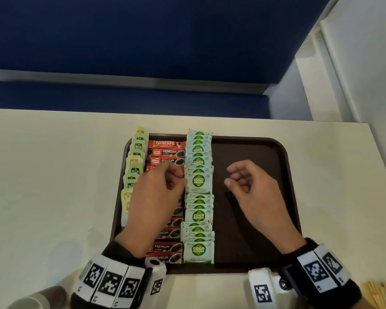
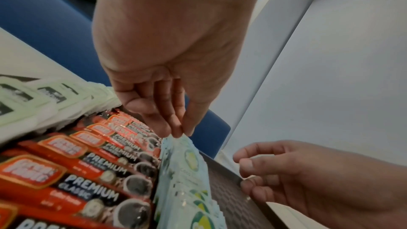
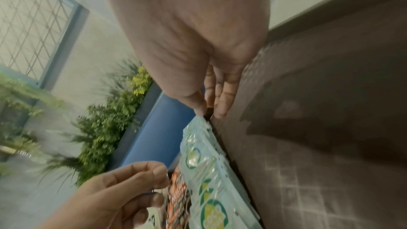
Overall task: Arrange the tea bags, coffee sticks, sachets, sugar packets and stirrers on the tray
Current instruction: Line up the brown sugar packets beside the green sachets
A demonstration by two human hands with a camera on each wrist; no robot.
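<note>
- Cream table, bearing brown tray.
- Three columns on tray's left half: tea bags leftmost, coffee sticks next, sugar packets rightmost.
- Left hand over sticks, fingers loosely curled, seemingly empty.
- Right hand above bare tray, loosely curled, empty.

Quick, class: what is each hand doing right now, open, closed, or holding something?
Left hand: fingers curled, tips at the edge of the coco sugar sachets; a grip cannot be told.
Right hand: loosely curled, holding nothing, above the tray.
</note>
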